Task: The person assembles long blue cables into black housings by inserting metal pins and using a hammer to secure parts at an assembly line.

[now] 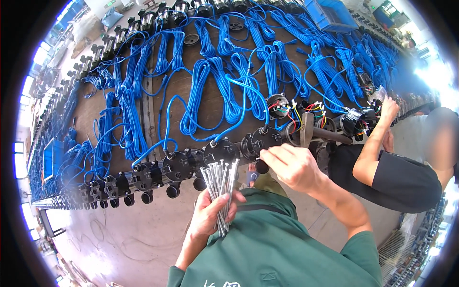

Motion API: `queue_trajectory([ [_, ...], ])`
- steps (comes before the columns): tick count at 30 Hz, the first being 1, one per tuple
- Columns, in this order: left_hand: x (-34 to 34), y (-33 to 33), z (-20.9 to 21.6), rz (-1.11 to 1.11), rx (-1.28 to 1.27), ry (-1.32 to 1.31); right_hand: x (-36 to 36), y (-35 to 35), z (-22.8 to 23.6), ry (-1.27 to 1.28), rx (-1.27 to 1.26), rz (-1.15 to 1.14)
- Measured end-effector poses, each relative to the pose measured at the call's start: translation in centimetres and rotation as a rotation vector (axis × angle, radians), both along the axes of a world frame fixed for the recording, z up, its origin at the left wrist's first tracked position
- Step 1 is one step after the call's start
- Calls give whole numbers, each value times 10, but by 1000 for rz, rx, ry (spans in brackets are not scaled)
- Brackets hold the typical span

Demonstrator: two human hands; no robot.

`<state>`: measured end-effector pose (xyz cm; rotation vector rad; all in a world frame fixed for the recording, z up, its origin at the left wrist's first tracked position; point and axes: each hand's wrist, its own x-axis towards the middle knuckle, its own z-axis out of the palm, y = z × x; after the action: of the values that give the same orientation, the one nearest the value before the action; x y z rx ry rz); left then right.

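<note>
Green work-shirt sleeves [267, 239] fill the frame at 6 o'clock, both forearms rising from them. Left hand [210, 213], just left of centre, fingers clenched around a bundle of long bright steel bolts [221, 184]; bolts fan upward, tips toward 12 o'clock, lower ends sticking out below the fist. Right hand [291, 165], at about 3 o'clock from the bundle, fingers pinched together at the tips and pressed to a round black pump end cap [262, 141] at the table's near edge; what sits in the pinch is too small to tell. That cap belongs to a row of black round motor housings [177, 167] running along the edge from 8 o'clock up toward 3 o'clock. Each housing trails a blue cable; coiled blue cables [210, 91] cover the brown tabletop [158, 110] toward 12 o'clock. At 2 o'clock, an open housing with coloured wires [313, 110] showing. At 3 o'clock, a second person in a black top [401, 179], one arm reaching up, hand [388, 109] on the housings at the far end of the row. Blue plastic crate [330, 14] at 1 o'clock, near the table's far side.
</note>
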<state>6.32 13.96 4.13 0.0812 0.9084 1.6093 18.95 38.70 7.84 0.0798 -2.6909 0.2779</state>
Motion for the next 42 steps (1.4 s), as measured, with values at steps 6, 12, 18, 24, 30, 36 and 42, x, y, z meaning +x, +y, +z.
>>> queue_trajectory([
  [6, 6, 8, 5, 41, -86, 24, -4, -6, -24, -206, 46, 106],
  [12, 10, 10, 2, 10, -86, 33, -3, -41, -24, -151, -816, -177],
  [18, 16, 14, 3, -22, -71, 33, -8, -55, -24, -323, -1469, -205],
  [24, 15, 19, 7, -113, -156, 16, 8, -43, -20, -223, -1552, -397],
  [30, 14, 10, 3, -210, -181, 100, 58, -1, -26, 342, -1388, -603],
  [36, 14, 18, 3, -193, -186, 127, 62, 20, -55, 393, -801, -728],
  [42, 17, 18, 2, -142, -187, 74, 51, 28, -57, 330, -279, -573],
])
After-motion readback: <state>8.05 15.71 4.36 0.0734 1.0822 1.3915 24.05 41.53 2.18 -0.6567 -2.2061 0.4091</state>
